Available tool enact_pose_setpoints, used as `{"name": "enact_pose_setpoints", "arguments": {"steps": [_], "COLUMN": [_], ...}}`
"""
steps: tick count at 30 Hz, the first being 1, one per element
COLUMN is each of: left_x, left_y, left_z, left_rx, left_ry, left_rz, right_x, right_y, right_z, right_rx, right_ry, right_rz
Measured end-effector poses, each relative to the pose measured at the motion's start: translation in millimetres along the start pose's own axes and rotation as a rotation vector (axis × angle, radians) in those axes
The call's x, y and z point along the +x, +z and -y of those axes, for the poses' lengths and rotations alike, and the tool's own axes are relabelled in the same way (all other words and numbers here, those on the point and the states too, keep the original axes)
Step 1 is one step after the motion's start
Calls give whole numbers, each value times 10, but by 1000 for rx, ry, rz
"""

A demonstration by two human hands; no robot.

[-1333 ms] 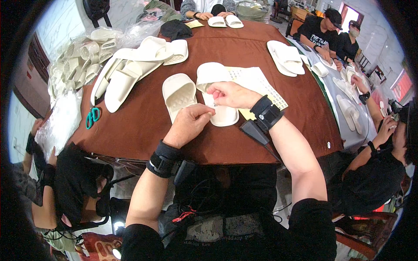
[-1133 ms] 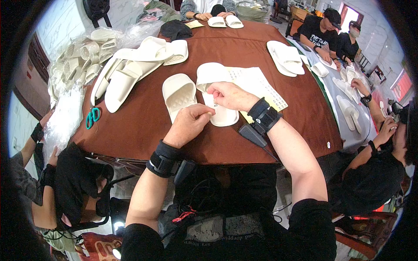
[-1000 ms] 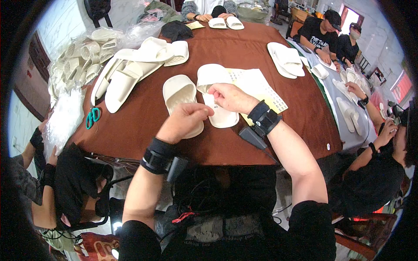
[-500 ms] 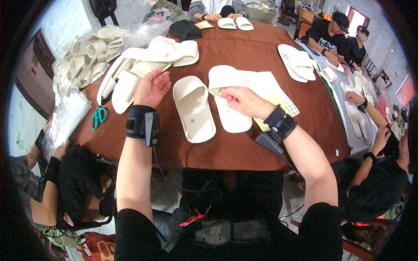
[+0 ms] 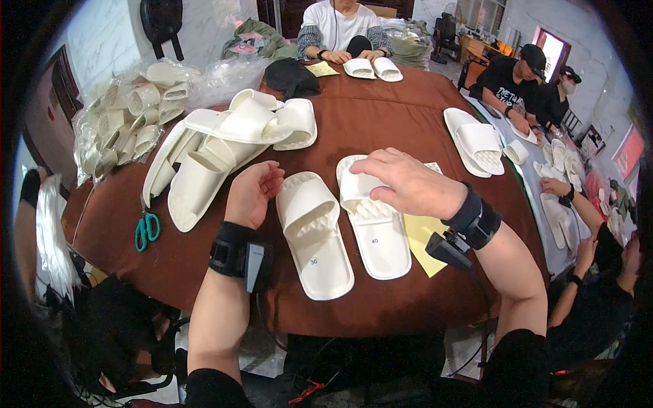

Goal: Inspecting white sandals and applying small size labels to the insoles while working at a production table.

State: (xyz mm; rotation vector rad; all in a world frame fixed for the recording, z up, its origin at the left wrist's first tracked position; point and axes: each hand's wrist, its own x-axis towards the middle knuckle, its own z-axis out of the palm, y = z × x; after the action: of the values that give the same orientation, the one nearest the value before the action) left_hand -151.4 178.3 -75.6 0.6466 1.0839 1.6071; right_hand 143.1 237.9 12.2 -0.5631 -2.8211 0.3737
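Observation:
Two white slippers lie side by side in front of me, toes pointing away. My right hand [image 5: 411, 187] hovers over the strap of the right slipper [image 5: 386, 257], fingers apart and slightly bent, with nothing seen in them. A small printed mark shows on each sole. My left hand [image 5: 255, 194] is beside the toe of the left slipper [image 5: 318, 248], palm turned inward, fingers loosely curled and holding nothing. Partly under my right forearm and hand lies a yellow sheet [image 5: 423, 241]; a white sheet behind it is mostly hidden.
A pile of white slippers [image 5: 231, 132] lies to the left, near teal-handled scissors [image 5: 146, 231]. Bagged slippers [image 5: 126, 126] fill the far left of the brown tablecloth [image 5: 384, 122]. Another pair [image 5: 474, 143] sits at right. Co-workers handle slippers across the table and at the right.
My right hand's fingers have spread from a closed pinch, uncovering the right slipper's mark. The view has shifted, so the slippers appear lower. The clear plastic at far left has left the table edge.

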Motion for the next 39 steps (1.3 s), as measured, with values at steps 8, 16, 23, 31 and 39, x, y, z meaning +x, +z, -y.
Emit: {"name": "enact_pose_setpoints", "arguments": {"steps": [8,16,23,31,39], "left_x": [-117,-289,-313,-195,-174], "left_y": [161,163,88,98,87], "left_z": [-38,-95,-157,40,123], "left_rx": [394,633,838,500,395], "left_ry": [109,90,40,231,169], "left_rz": [24,201,271,-100,-150], "right_x": [294,232,97,122,392], "right_y": [300,14,-262,-288,118], "right_z": [-197,-79,-164,-367,-626], "right_rx": [-2,-151,-117,-2,-75], "right_ry": [-74,40,114,441,582], "right_rz": [73,32,-250,-485,-563]}}
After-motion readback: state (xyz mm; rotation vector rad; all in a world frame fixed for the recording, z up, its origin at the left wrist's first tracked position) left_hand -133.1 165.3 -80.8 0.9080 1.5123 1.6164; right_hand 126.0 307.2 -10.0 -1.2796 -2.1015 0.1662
